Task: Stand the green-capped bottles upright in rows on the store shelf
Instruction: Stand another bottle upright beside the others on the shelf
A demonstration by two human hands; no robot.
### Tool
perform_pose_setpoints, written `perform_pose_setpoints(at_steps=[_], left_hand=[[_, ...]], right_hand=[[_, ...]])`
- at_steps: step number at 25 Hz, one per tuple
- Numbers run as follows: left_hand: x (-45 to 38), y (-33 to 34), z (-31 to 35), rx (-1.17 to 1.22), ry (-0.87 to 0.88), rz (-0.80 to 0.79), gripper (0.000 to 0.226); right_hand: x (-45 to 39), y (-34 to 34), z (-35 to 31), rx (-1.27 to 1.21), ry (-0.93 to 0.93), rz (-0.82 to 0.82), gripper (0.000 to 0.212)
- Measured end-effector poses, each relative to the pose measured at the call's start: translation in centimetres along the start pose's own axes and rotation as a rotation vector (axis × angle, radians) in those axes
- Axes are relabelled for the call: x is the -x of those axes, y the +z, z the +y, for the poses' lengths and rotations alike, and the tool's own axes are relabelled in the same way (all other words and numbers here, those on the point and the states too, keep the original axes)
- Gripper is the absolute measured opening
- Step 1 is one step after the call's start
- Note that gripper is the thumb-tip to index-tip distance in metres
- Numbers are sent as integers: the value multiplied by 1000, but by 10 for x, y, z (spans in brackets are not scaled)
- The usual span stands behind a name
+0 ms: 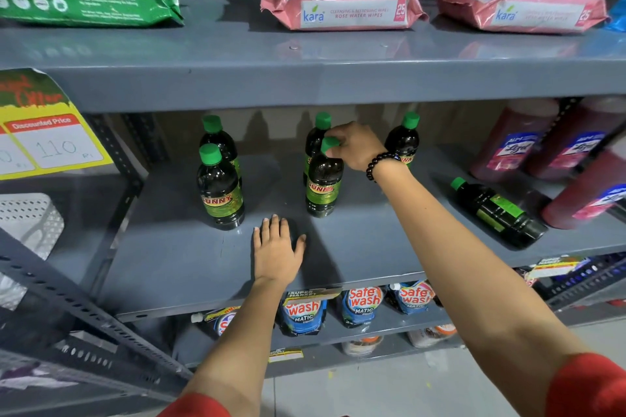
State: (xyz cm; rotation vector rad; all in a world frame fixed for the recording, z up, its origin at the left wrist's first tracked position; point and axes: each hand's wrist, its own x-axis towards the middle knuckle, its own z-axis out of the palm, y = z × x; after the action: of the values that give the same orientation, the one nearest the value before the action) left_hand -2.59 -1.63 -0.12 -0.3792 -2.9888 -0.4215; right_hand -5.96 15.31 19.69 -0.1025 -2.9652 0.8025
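Right hand (355,145) pinches the green cap of a front bottle (324,179), upright mid-shelf (372,247); left hand (276,247) lies flat and open, holding nothing; four more bottles stand upright; one bottle (498,213) lies on its side at right.

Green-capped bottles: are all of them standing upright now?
No, one bottle lies on its side at the shelf's right, near the red bottles.
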Motion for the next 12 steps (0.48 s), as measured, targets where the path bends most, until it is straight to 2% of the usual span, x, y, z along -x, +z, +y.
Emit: perform_pose_setpoints(at_steps=[12], left_hand=[[0,-5,2,-26,19,-45,61]], right_hand=[[-6,0,1,21,10,-80,46]])
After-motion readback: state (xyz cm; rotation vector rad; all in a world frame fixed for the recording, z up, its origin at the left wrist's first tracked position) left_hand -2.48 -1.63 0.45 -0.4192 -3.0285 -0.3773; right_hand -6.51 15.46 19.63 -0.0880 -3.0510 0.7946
